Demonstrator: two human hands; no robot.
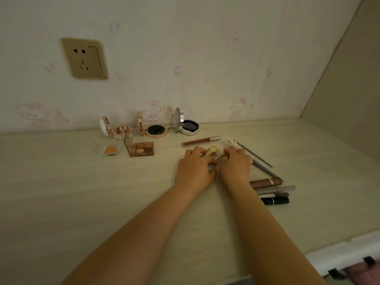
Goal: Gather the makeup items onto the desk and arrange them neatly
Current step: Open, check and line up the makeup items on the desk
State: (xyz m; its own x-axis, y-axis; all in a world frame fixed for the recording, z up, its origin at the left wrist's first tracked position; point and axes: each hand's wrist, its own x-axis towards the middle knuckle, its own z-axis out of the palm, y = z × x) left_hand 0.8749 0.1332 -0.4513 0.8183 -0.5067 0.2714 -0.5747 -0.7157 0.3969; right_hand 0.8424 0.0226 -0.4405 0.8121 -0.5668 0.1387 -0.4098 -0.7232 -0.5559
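My left hand [195,167] and my right hand [235,165] meet at the middle of the pale desk [82,192], both closed around a small yellowish makeup item [212,154]; what it is stays unclear. Just beyond lies a brown lip gloss tube [200,141]. Three open compacts stand along the wall: a white one [115,130], a rose-gold one [153,130] and a silver one [188,127]. An open eyeshadow palette [141,150] and a small orange pan [110,150] lie in front of them. To the right are thin pencils [257,156], a brown tube [265,182] and dark tubes [275,198].
A wall with cartoon-cat stickers runs behind the desk, with a gold power socket [85,58] at upper left. A side panel [349,99] closes the desk on the right. The desk's front edge [339,251] shows at lower right.
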